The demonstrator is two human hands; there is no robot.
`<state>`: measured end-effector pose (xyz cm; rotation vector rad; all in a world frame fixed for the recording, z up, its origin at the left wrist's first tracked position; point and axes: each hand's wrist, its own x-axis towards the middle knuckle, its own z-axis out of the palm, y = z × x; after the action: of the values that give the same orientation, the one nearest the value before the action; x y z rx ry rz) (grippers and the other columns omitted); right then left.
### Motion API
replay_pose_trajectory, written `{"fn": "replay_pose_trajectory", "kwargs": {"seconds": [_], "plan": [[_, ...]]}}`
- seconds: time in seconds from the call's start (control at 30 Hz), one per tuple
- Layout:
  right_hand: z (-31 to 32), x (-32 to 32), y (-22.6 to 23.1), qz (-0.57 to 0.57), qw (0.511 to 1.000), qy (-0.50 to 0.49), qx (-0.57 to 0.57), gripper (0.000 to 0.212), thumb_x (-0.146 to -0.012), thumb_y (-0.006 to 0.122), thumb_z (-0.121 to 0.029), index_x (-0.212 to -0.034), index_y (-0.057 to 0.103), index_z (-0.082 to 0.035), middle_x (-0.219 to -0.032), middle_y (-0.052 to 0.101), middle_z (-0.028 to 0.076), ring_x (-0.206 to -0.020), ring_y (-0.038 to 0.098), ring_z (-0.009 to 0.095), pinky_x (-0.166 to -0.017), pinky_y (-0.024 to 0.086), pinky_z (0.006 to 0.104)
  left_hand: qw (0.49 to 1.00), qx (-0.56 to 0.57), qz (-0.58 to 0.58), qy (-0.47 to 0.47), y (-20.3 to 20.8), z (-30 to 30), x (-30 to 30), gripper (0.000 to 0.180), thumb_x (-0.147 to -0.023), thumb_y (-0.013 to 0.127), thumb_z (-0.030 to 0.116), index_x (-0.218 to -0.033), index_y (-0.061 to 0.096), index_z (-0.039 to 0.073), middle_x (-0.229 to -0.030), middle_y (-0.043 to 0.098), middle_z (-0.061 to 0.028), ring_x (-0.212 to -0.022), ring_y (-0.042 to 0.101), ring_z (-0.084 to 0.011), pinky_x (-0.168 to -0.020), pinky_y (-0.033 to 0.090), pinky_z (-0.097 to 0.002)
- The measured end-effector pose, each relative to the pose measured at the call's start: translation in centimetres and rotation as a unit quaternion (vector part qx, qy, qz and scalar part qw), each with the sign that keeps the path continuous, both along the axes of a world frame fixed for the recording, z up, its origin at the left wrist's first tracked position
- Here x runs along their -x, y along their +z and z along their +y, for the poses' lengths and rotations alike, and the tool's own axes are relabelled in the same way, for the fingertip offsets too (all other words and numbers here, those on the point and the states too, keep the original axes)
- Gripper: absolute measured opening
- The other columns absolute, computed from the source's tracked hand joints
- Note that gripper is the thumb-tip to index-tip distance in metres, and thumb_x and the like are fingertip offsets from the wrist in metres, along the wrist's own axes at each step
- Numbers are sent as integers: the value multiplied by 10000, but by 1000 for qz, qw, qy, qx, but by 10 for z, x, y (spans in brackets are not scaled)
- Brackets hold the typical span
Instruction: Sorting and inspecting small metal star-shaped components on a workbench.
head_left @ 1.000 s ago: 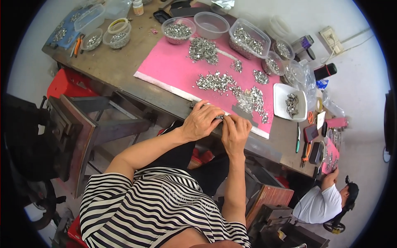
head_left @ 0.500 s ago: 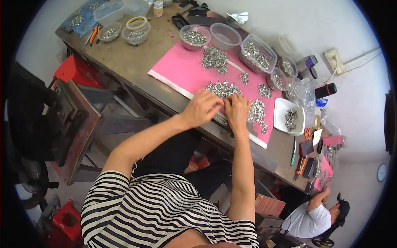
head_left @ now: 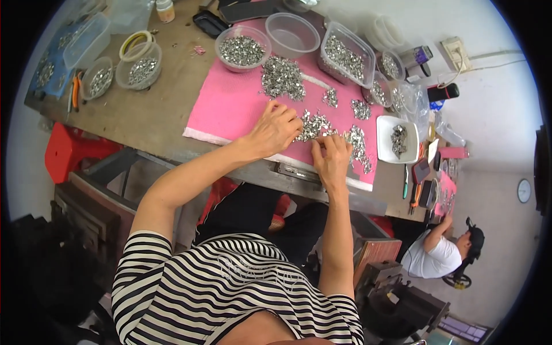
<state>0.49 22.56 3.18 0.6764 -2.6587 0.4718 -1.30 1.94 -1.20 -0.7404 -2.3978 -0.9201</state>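
Basically, L hand (head_left: pixel 276 131) loosely curled, R hand (head_left: pixel 332 161) w/ fingers bunched, both by the metal bits (head_left: pixel 314 125) on the pink mat (head_left: pixel 221 109); can't tell if either holds any. Bits prob. light, stiff, slippery, best pinched at edges w/ fingertips

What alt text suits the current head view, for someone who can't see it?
Bare left hand and right hand at a pile of small silvery pieces on a pink mat. Clear tubs and a white tray stand nearby; a person in white is at right.
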Motion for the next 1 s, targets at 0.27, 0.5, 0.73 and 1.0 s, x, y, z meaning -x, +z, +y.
{"fn": "replay_pose_trajectory", "kwargs": {"seconds": [0.27,0.5,0.73,1.0], "plan": [[39,-32,-3,-89,989,-109,54,108,-865,755,-122,-862,668,-59,-805,610,74,-778,606,263,-749,409,414,993,-87,-25,-79,13,-9,15,72,-920,603,81,-961,557,43,-897,586,-110,-893,579,-297,-914,386,-435],[46,-30,-1,-150,980,-81,98,106,-862,758,-130,-881,709,-39,-807,613,93,-769,615,267,-736,433,411,992,-93,-40,-69,17,-20,-15,121,-893,610,44,-992,545,24,-891,580,-157,-870,575,-360,-828,434,-461],[56,-18,-7,-131,991,15,35,95,-865,726,-109,-895,666,-41,-815,603,113,-822,601,318,-773,424,442,999,-11,-24,21,-1,-27,-58,97,-887,642,69,-956,581,38,-956,562,-126,-935,555,-332,-863,423,-450],[47,-33,1,-33,998,51,25,90,-912,669,-53,-943,594,-13,-873,638,165,-846,614,377,-745,461,464,997,11,38,66,-4,-27,-65,83,-853,696,106,-910,655,63,-932,574,-76,-968,562,-282,-924,389,-444]]}}
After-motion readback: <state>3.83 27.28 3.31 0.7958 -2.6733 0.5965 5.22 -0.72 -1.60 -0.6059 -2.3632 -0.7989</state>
